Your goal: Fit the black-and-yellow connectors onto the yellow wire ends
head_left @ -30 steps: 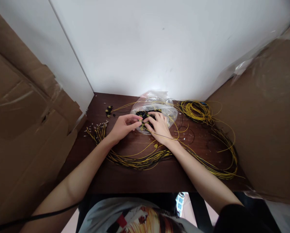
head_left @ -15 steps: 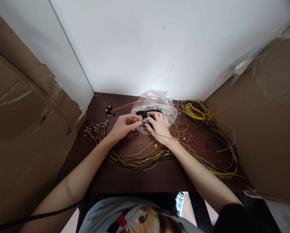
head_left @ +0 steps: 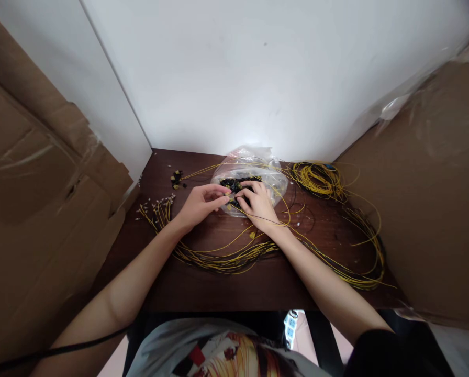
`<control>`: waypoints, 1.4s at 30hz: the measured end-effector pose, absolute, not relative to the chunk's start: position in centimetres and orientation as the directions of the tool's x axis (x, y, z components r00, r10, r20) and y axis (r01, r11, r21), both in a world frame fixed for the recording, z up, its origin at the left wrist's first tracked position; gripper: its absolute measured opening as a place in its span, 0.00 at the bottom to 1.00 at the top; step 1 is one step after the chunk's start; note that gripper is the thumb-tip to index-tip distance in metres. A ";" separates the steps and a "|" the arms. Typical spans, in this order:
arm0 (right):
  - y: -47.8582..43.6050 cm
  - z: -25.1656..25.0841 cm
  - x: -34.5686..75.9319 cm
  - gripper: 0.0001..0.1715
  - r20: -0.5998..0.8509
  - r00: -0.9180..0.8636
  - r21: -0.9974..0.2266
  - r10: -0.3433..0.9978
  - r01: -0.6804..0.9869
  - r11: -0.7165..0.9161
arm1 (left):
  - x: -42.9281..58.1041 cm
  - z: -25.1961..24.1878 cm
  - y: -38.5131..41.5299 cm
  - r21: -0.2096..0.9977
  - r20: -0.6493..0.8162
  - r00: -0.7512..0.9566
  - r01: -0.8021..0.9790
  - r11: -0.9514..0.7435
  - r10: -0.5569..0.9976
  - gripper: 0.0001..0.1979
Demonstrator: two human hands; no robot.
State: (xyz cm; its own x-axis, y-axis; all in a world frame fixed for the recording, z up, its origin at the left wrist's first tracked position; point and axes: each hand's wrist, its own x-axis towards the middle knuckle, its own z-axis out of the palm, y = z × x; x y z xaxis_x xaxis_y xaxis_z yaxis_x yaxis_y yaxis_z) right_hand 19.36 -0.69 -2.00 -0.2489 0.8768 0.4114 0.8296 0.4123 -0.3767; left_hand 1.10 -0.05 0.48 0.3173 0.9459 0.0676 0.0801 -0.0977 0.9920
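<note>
My left hand (head_left: 203, 205) is closed in a pinch, thumb against fingertips, on a small yellow piece (head_left: 228, 193). Facing it, my right hand (head_left: 261, 206) has its thumb and forefinger drawn together at the fingertips; what lies between them is too small to make out. Both hands are over the front of a clear plastic bag (head_left: 240, 157). Small black and yellow pieces (head_left: 229, 183) lie in the bag, partly hidden behind my fingers. A thin yellow wire (head_left: 287, 201) loops beside my right hand, and other thin wires run past its wrist.
A bundle of yellow and black wires (head_left: 222, 262) curves across the brown table (head_left: 219, 296), its tipped ends at left. A yellow wire coil (head_left: 316, 180) lies back right. Black and yellow bits (head_left: 176, 179) sit back left. Cardboard (head_left: 426, 209) stands on both sides, a white wall (head_left: 234, 78) behind.
My right thumb and forefinger have drawn closer together and shifted slightly right, leaving a wider gap to my left fingertips. My left hand stays in place.
</note>
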 end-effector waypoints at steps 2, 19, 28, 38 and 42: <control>-0.6 -2.1 19.4 0.10 0.417 -0.241 -0.386 0.877 0.826 0.410 | 1.1 0.5 -0.1 0.992 0.067 0.317 0.078 -0.096 0.946 0.15; -1.1 -1.6 18.4 0.09 0.489 -0.044 -0.811 0.871 0.345 0.472 | 0.9 0.5 0.2 0.992 0.114 0.215 0.033 -0.124 0.970 0.14; -1.0 -1.9 18.0 0.06 0.478 -0.033 -0.846 0.878 0.249 0.471 | 1.0 0.4 0.1 0.990 0.104 0.265 0.064 -0.125 0.959 0.15; -1.6 -1.1 17.8 0.06 0.595 -0.167 -0.719 0.786 0.327 0.614 | 0.8 0.3 0.1 0.968 0.137 0.289 0.164 -0.190 0.947 0.12; -1.6 -1.2 17.7 0.06 0.567 -0.151 -0.749 0.810 0.314 0.583 | 0.8 0.4 0.1 0.953 0.154 0.306 0.206 -0.223 0.939 0.11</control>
